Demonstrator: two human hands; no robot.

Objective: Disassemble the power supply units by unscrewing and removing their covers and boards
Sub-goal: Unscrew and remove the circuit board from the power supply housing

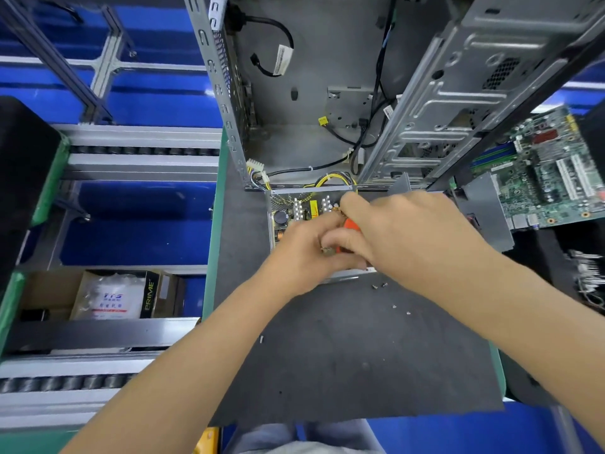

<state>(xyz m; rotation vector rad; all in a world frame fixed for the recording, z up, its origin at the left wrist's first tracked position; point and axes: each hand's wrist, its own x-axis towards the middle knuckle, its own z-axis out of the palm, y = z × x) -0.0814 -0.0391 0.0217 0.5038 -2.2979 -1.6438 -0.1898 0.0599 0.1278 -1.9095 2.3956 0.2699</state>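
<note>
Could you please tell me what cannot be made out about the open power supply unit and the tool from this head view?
- Orange-handled tool: tip and type hidden by the right hand gripping it.
- Power supply unit: near half of the board covered by both hands, so remaining screws are unseen.
- Left hand: what its fingertips pinch is too small to identify.
- Loose screws on the mat: too small to tell type.

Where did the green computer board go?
In the head view the green circuit board lies at the far right of the bench, just right of the open metal computer case and beyond the right hand.
</note>
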